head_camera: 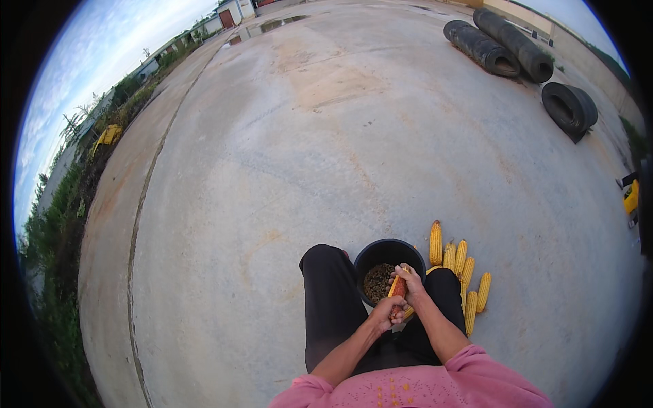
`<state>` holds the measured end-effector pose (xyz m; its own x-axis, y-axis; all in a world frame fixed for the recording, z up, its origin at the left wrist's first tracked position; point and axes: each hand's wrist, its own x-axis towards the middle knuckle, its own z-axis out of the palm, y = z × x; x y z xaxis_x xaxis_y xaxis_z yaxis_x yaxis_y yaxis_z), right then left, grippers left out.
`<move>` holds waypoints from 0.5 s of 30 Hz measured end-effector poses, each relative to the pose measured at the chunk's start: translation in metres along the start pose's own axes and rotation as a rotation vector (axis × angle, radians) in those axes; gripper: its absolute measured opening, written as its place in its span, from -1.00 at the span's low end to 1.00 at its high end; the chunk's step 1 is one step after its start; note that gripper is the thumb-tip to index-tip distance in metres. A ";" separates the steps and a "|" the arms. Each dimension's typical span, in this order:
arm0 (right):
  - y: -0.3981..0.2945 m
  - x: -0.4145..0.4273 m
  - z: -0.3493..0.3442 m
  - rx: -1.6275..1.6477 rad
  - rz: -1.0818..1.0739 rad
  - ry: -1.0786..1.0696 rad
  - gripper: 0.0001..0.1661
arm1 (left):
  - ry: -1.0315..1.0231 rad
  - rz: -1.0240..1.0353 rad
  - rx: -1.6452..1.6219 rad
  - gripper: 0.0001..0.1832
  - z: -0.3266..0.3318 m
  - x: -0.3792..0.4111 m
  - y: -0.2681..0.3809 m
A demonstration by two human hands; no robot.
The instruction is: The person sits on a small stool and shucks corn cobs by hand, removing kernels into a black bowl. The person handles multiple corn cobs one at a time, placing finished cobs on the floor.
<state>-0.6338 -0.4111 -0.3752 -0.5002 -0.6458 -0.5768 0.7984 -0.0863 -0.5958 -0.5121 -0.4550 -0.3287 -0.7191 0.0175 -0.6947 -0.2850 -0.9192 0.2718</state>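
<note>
Between my knees stands a dark round bucket point(414, 255) with a layer of brownish bits at its bottom; what they are is too small to tell. Over its near right side I hold a partly shelled corn cob point(398, 288), with a bare reddish stretch and some yellow kernels. My left hand point(391, 311) is closed around its lower end, and my right hand point(408, 279) grips its upper end. Several ears of yellow corn point(460, 256) lie on the ground beside and beyond my right knee. Part of another ear shows just below my hands.
Concrete ground point(229, 204) surrounds me. Dark rolls of sheet material point(484, 48) lie at the upper right, with a smaller roll point(569, 109) nearer. Part of a person or object in black and yellow point(631, 196) shows at the right edge. Plants point(56, 224) border the left side.
</note>
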 end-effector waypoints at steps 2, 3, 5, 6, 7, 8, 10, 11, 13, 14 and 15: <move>-0.012 0.002 0.002 0.002 0.058 -0.036 -0.49 | -0.041 0.070 -0.089 -0.83 0.000 -0.002 0.003; -0.017 0.003 0.003 0.003 0.100 -0.042 -0.48 | -0.063 0.095 -0.139 -0.81 0.001 -0.005 0.004; -0.024 0.002 0.003 -0.015 0.118 -0.125 -0.40 | -0.104 0.085 -0.202 -0.73 0.003 -0.009 0.007; -0.026 0.001 0.003 -0.028 0.127 -0.109 -0.39 | -0.152 0.074 -0.227 -0.72 0.004 -0.010 0.008; -0.027 -0.002 0.000 -0.026 0.129 -0.085 -0.39 | -0.177 0.061 -0.261 -0.70 0.005 -0.010 0.008; -0.022 -0.003 0.004 0.038 -0.019 -0.100 -0.35 | -0.187 0.074 -0.232 -0.68 0.006 -0.010 0.007; -0.018 -0.011 0.002 0.040 0.043 -0.175 -0.31 | -0.149 0.104 -0.144 -0.68 0.007 -0.007 0.004; -0.018 -0.013 0.002 0.044 0.073 -0.244 -0.28 | -0.158 0.140 -0.110 -0.68 0.007 -0.004 0.004; -0.014 -0.021 0.001 0.036 0.135 -0.294 -0.32 | -0.049 0.193 0.051 -0.69 0.006 0.003 0.004; -0.013 -0.024 0.000 -0.003 0.188 -0.316 -0.34 | -0.007 0.234 0.138 -0.71 0.006 0.008 0.005; -0.012 -0.027 0.000 -0.040 0.251 -0.325 -0.35 | 0.033 0.271 0.225 -0.73 0.004 0.012 0.005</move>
<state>-0.6301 -0.3925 -0.3525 -0.1549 -0.8498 -0.5038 0.8651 0.1296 -0.4845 -0.5252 -0.4577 -0.3328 -0.7682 -0.2310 -0.5971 -0.2221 -0.7787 0.5868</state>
